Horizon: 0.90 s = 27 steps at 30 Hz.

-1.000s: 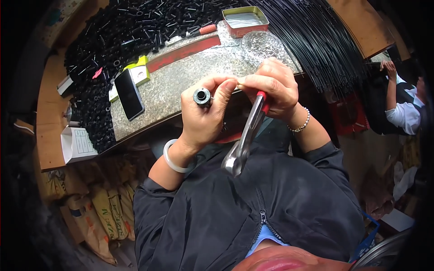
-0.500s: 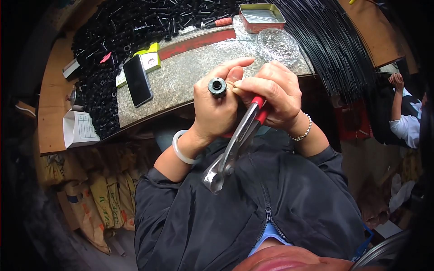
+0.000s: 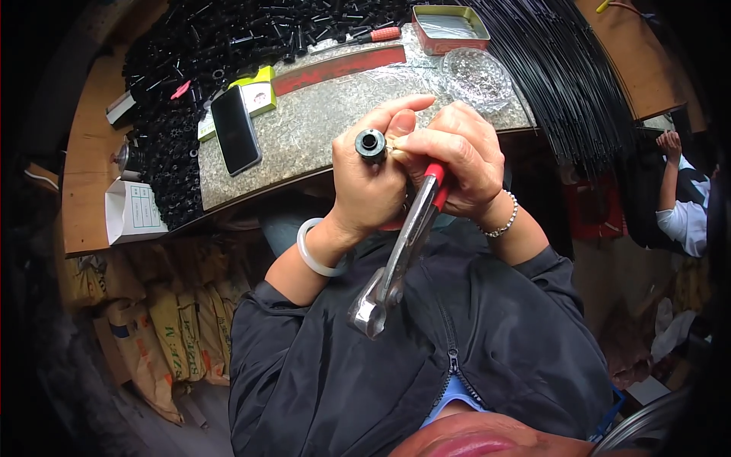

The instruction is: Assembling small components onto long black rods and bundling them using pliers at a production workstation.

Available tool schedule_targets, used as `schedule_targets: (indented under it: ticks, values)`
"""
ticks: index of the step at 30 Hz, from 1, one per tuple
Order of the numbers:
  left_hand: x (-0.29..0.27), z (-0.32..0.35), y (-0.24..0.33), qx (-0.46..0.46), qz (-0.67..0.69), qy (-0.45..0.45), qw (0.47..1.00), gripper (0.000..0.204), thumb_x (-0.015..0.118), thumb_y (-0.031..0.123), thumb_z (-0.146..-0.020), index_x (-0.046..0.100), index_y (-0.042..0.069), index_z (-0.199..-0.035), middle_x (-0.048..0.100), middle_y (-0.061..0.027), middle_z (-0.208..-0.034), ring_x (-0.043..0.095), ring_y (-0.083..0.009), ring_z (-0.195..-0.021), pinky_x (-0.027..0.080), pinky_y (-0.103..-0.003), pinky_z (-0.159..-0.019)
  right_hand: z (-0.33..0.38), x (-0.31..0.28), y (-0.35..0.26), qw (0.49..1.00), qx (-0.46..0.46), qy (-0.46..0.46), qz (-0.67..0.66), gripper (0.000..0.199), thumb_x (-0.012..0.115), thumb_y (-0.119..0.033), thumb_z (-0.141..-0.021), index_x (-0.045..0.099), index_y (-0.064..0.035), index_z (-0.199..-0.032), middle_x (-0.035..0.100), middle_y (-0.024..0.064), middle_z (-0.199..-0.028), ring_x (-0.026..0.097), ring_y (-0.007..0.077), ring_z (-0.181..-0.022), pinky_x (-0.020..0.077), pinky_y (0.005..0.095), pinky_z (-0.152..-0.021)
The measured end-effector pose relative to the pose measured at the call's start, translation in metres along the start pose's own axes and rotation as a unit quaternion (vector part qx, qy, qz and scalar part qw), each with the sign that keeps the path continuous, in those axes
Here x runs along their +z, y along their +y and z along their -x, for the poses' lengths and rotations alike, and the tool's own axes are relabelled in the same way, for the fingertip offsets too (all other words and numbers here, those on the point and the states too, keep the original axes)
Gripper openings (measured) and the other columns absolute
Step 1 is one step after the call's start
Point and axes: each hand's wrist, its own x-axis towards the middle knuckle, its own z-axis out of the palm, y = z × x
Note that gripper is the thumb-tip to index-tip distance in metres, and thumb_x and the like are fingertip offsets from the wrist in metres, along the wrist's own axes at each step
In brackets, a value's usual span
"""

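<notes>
My left hand is closed around a black cylindrical part, its round hollow end pointing up at me. Red-handled metal pliers are tucked in my right hand, their jaws hanging down in front of my jacket. With thumb and forefinger, the same hand pinches something tiny beside the black part; fingers mostly hide it. Both hands nearly touch, in front of the bench edge.
A phone lies on the stone slab beside a yellow-green box. Behind are heaped black parts, a red-edged tin, a glass dish and long black rods. Another person sits at far right.
The view has shifted slightly. Both hands keep their grips and stay close together, and the pliers hang a little lower and steeper.
</notes>
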Motion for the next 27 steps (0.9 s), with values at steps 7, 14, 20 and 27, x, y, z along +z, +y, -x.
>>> schedule_targets:
  ticks: [7, 14, 20, 27]
  values:
    - [0.001, -0.001, 0.000, 0.044, -0.019, 0.000, 0.999, 0.024, 0.053, 0.018, -0.091, 0.062, -0.002, -0.101, 0.064, -0.0084, -0.083, 0.057, -0.0094, -0.075, 0.047, -0.024, -0.065, -0.005, -0.001, -0.001, 1.000, -0.006, -0.013, -0.022, 0.022, 0.070, -0.009, -0.071, 0.060, -0.0048, -0.090, 0.055, 0.0028, -0.065, 0.052, 0.0163, -0.054, 0.0395, 0.0277, -0.051]
    - [-0.010, 0.002, -0.002, -0.004, 0.010, 0.003, 1.000, 0.035, 0.054, 0.023, -0.090, 0.057, -0.006, -0.109, 0.064, -0.0101, -0.091, 0.057, -0.0111, -0.081, 0.046, -0.025, -0.071, -0.025, -0.016, -0.006, 0.929, 0.312, -0.138, -0.141, 0.028, 0.075, -0.016, -0.073, 0.061, -0.0031, -0.094, 0.061, 0.0058, -0.077, 0.057, 0.0091, -0.065, 0.0464, 0.0235, -0.056]
    - [-0.024, -0.008, 0.012, -0.055, 0.095, 0.058, 0.992, 0.024, 0.047, 0.013, -0.095, 0.061, -0.002, -0.106, 0.041, 0.0089, -0.055, 0.034, 0.0004, -0.049, 0.024, -0.019, -0.043, -0.044, -0.053, -0.011, 0.845, 0.377, -0.341, -0.164, 0.035, 0.052, -0.008, -0.090, 0.048, -0.0028, -0.124, 0.058, 0.0012, -0.081, 0.049, 0.0039, -0.059, 0.0401, 0.0167, -0.054]
    - [-0.023, -0.012, 0.010, -0.026, 0.054, 0.052, 0.997, 0.033, 0.045, 0.020, -0.095, 0.055, -0.007, -0.112, 0.038, 0.0069, -0.051, 0.032, 0.0008, -0.042, 0.024, -0.016, -0.038, -0.031, -0.079, -0.019, 0.712, 0.474, -0.425, -0.297, 0.042, 0.048, -0.015, -0.093, 0.039, -0.0002, -0.131, 0.061, 0.0114, -0.095, 0.060, 0.0145, -0.080, 0.0497, 0.0272, -0.074]
